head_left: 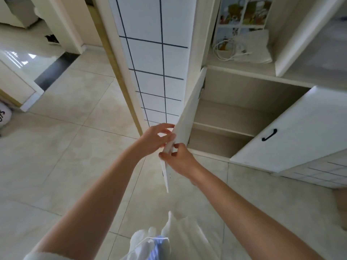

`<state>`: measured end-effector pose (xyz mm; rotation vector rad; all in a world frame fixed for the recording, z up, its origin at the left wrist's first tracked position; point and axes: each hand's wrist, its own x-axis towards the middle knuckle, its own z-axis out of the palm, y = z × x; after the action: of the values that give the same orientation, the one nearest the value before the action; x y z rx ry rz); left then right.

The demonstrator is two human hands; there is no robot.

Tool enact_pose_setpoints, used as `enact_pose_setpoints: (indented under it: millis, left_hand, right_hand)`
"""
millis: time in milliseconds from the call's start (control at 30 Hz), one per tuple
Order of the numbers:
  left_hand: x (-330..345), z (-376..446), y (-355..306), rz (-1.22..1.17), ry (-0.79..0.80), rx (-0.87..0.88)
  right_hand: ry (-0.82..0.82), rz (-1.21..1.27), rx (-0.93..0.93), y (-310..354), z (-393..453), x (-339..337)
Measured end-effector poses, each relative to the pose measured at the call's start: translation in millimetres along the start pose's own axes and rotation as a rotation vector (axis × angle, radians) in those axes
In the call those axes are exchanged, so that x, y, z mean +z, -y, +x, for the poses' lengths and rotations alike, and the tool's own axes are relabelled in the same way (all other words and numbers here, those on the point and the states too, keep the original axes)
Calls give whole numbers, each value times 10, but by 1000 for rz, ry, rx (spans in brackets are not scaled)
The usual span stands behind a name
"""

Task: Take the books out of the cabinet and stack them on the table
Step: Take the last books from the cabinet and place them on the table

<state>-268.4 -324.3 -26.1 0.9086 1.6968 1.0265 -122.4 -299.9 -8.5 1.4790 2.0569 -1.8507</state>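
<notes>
The low white cabinet stands with both doors swung out. Its two inner levels, split by a shelf, show no books from this angle. I hold the free edge of the left door with both hands. My left hand is on the door's outer side, its thumb and fingers curled onto the edge. My right hand pinches the same edge just below. The right door hangs open, showing its black handle. No table is in view.
On the open ledge above the cabinet lie a coiled white cable and a white bag, with a colourful picture panel behind. A white wall with dark grid lines flanks the left door. Beige floor tiles spread left toward a doorway.
</notes>
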Motion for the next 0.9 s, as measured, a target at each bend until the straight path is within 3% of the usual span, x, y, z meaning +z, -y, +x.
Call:
enact_pose_setpoints:
  millis: [167, 367, 500, 667, 900]
  left_hand:
    - [473, 70, -142, 340, -1, 190]
    - [1111, 322, -290, 677, -83, 543]
    - [1625, 590, -461, 758, -120, 714]
    - [2190, 942, -652, 795, -159, 766]
    - [2879, 1514, -1041, 1058, -341, 666]
  right_hand:
    - [8, 30, 61, -285, -170, -492]
    - [26, 95, 66, -651, -439, -1305]
    - [-27, 44, 10, -938, -528, -1979]
    - [-103, -167, -105, -1158, -520, -2817]
    - [-433, -621, -351, -1411, -168, -3699]
